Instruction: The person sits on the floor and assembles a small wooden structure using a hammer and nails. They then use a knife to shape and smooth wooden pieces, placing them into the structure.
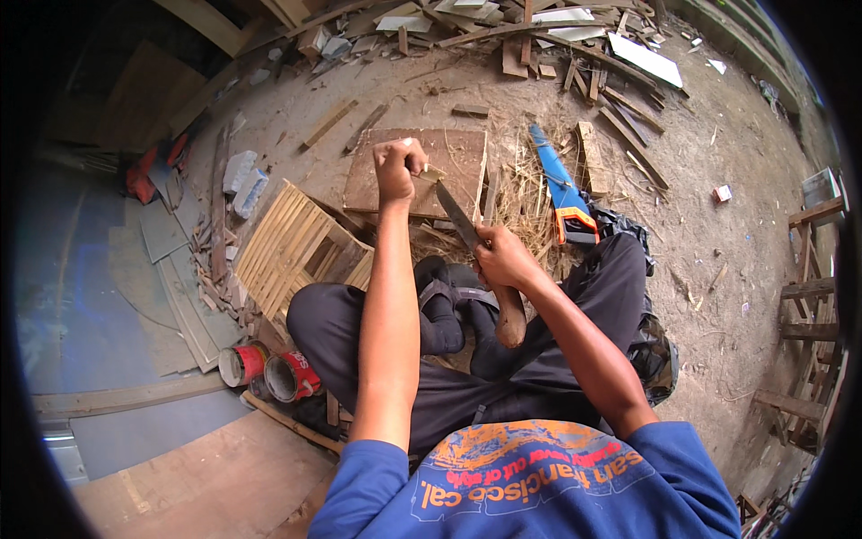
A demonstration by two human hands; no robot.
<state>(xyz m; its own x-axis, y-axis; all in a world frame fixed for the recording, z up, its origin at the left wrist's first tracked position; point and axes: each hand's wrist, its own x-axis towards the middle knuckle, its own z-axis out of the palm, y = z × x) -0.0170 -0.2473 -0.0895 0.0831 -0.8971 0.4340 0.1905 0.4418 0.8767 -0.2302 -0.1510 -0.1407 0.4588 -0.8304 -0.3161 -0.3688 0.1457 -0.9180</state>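
Observation:
My right hand is closed round a large knife, its wooden handle pointing back toward me. The blade slants up and to the left, its tip close to my left hand. My left hand is a fist above a brown wooden board, gripping a short, pale bamboo strip. The strip's end meets the blade near the tip; whether it is being cut I cannot tell. Part of the strip is hidden in my fingers.
Right of the board lie fibrous shavings and a handsaw with an orange-black handle. A slatted bamboo frame stands left, two red cans nearer me. Scrap wood litters the far ground; a wooden ladder-like frame is far right.

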